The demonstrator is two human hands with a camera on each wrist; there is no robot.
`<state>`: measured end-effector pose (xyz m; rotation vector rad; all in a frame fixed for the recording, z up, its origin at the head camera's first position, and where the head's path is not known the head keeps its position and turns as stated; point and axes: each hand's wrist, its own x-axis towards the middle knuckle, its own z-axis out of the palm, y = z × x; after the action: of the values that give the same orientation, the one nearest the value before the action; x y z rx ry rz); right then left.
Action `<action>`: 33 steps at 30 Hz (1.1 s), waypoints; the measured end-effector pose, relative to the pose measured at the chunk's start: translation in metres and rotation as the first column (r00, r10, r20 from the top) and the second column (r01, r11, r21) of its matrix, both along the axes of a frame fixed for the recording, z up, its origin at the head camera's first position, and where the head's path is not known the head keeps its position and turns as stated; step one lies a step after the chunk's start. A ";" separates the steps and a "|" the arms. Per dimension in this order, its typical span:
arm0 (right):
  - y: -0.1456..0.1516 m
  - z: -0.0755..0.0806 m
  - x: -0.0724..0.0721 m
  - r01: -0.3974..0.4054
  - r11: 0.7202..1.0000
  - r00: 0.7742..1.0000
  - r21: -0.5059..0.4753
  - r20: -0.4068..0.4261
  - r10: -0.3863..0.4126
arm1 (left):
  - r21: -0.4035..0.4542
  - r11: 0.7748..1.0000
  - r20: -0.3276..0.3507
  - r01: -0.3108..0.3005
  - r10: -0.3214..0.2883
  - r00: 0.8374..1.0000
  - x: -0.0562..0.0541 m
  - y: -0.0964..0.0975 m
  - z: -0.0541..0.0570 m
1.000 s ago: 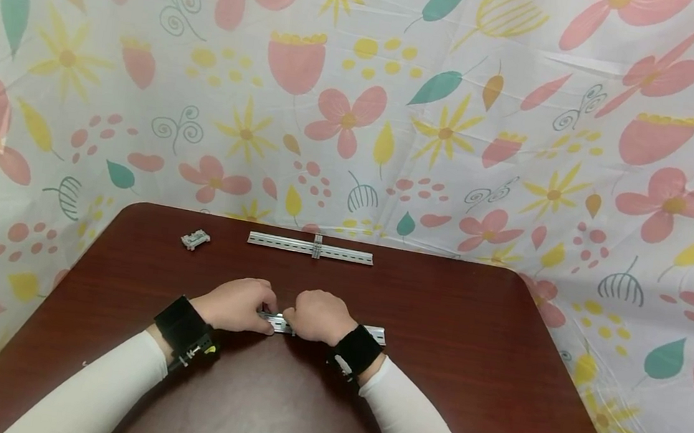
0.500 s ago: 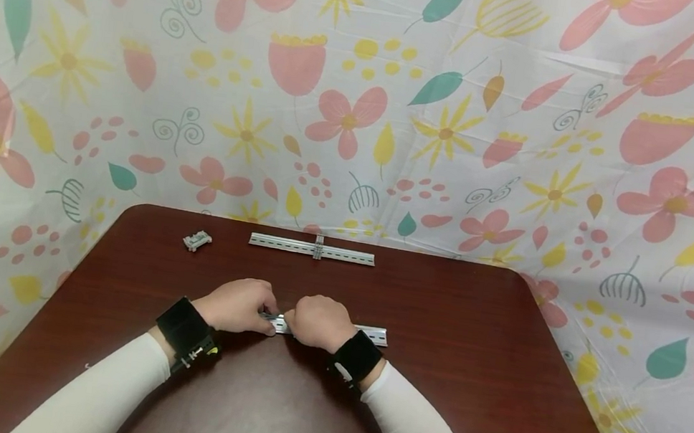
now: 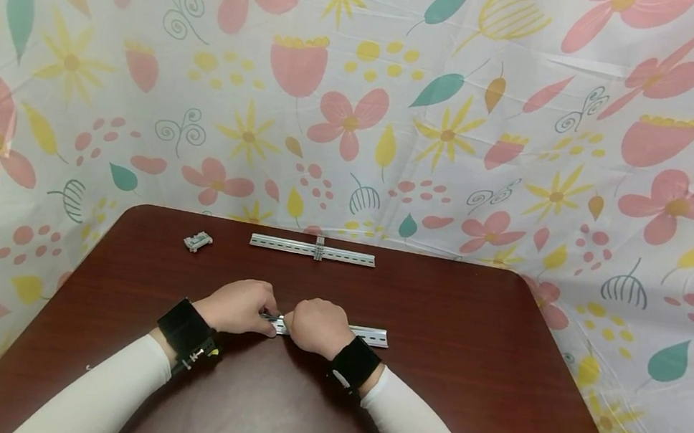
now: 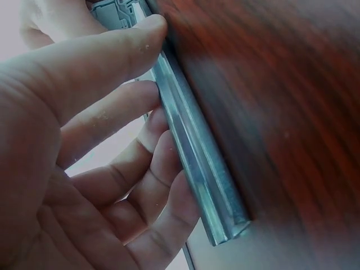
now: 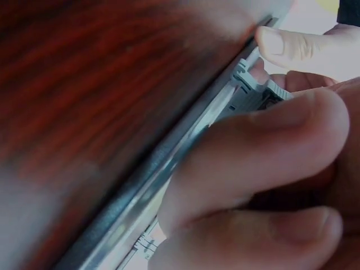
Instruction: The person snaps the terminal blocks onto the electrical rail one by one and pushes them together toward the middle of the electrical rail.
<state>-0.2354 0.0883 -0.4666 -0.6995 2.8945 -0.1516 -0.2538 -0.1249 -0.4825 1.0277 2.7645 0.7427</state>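
1. My hands are both at work on the metal rail (image 3: 370, 336), which runs crosswise in front of me at the middle of the bench (image 3: 463, 332); I can't tell whether it lies flat or is slightly lifted.
2. My left hand (image 3: 238, 306) grips the rail toward its left end, thumb over one long edge and fingers bent against the other, with no more room between them than the rail's width.
3. My right hand (image 3: 317, 325) is curled nearly closed and grips the grey terminal block (image 5: 246, 100) at the rail, just beside my left thumb.
4. If there is lettering on this block, it is too blurred to read; a dark patch shows near its top in the right wrist view.
5. From my head the right hand covers most of the block, but both wrist views show part of it, the right one showing its hooked corner at the rail's edge.
6. Only the left wrist view shows the rail's left end, a folded channel past my fingers; the head view shows its right end, beyond my right hand.
7. The head view alone shows the loose grey block (image 3: 197, 241) at the back left, well apart from the second rail (image 3: 348, 256), which carries a narrow upright block (image 3: 319, 248) near its middle.
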 end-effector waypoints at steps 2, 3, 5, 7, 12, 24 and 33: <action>0.000 0.000 0.000 -0.004 1.000 1.000 0.013 0.001 0.004 | 0.001 1.000 0.008 -0.005 0.005 1.000 0.000 0.000 0.000; 0.001 -0.008 -0.004 -0.016 1.000 1.000 0.022 -0.013 0.016 | 0.002 1.000 0.013 -0.007 0.007 1.000 0.000 0.000 0.000; 0.002 -0.015 -0.007 -0.029 0.999 0.999 0.031 -0.026 0.030 | 0.001 1.000 0.016 -0.010 0.010 1.000 0.000 0.000 0.001; 0.002 -0.016 -0.007 -0.032 0.999 0.999 0.039 -0.028 0.033 | 0.002 1.000 0.017 -0.009 0.009 1.000 0.001 0.001 0.001; -0.003 -0.004 0.002 -0.012 0.998 0.999 0.066 -0.038 0.014 | 0.002 1.000 0.017 -0.006 0.006 1.000 0.000 0.001 0.000; 0.000 -0.006 0.003 -0.007 0.997 1.000 0.080 -0.026 0.009 | 0.010 1.000 0.022 -0.002 0.002 1.000 0.002 0.004 0.000; 0.002 -0.012 -0.001 -0.040 0.999 0.998 0.036 -0.056 0.042 | 0.003 1.000 0.024 -0.002 0.002 1.000 0.000 0.002 0.000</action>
<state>-0.2367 0.0907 -0.4788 -0.7687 2.9266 -0.0778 -0.2535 -0.1232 -0.4828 1.0103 2.7459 0.7549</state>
